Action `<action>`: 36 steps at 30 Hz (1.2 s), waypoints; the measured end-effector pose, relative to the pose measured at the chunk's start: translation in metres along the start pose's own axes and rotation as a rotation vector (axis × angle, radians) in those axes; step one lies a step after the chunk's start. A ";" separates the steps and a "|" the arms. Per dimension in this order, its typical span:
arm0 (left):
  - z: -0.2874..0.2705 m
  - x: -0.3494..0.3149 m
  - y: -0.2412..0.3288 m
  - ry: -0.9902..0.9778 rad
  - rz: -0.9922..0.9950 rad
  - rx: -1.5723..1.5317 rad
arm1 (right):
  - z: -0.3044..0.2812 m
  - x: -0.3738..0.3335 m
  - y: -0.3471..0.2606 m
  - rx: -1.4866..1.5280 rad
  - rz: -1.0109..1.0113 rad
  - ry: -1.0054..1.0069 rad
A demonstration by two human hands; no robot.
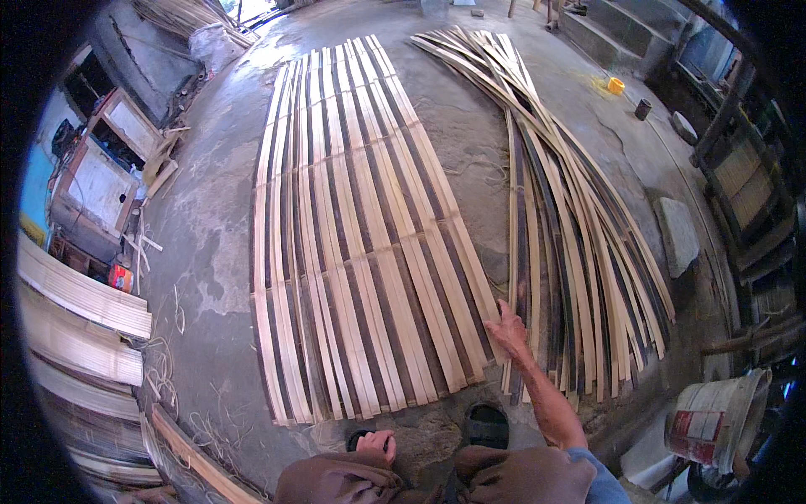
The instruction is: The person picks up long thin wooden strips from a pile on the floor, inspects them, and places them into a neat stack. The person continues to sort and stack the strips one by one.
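Note:
A long row of flat bamboo strips (pixel 361 260) lies side by side on the floor in front of me, pale strips alternating with dark ones. My right hand (pixel 508 330) reaches to the row's near right edge, its fingers closed on the outermost bamboo strip (pixel 477 290). Beside that hand, to the right, a loose heap of bamboo strips (pixel 579 227) fans out and crosses at its far end. Close to my knee, my left hand (pixel 378 445) rests with its fingers curled in and nothing visible in them.
Finished-looking slatted panels (pixel 84 307) are stacked at the left, with a wooden beam (pixel 201 458) nearby. To the right are a flat stone (pixel 677 235), a white bucket (pixel 718 420) and, farther off, a yellow container (pixel 615 86). My sandalled foot (pixel 487 426) stands near the row.

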State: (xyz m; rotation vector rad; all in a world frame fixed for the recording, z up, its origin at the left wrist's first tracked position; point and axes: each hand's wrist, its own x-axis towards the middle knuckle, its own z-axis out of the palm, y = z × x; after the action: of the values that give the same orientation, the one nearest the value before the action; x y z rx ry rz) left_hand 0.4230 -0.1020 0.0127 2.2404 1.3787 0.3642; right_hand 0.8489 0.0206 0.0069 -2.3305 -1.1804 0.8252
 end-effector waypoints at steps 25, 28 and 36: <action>-0.009 0.212 0.095 -0.248 -0.215 -1.195 | -0.031 -0.076 -0.056 0.806 -0.027 -0.412; 0.012 0.248 0.110 -0.273 -0.464 -1.495 | -0.008 -0.094 -0.052 0.844 -0.120 -0.423; 0.050 0.255 0.111 -0.312 -0.501 -1.725 | 0.001 -0.119 -0.073 0.865 -0.050 -0.497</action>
State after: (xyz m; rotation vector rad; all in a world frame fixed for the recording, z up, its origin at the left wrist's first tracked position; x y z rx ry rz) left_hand 0.6469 0.0699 0.0227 0.4836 0.7444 0.6208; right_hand 0.7501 -0.0356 0.0871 -1.4200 -0.7884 1.5692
